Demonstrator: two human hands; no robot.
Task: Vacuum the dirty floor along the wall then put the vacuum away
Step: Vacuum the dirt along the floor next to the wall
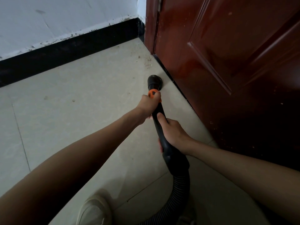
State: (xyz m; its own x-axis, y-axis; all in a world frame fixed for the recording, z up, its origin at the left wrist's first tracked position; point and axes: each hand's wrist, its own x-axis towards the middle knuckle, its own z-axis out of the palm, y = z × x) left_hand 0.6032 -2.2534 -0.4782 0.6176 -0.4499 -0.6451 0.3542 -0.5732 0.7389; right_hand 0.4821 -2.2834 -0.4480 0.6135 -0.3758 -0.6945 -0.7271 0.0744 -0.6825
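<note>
Both hands on vacuum wand. Left hand grips upper part at orange collar; right hand wrapped around black tube lower down. Round nozzle on tile floor, just beside bottom edge of red-brown door. Brown crumbs near corner, by black skirting. Ribbed hose curves down near pale shoe.

Black vacuum wand with orange collar — round nozzle lay on the pale tiled floor beside the door; ribbed hose trailed back; reddish debris lay near the corner.
</note>
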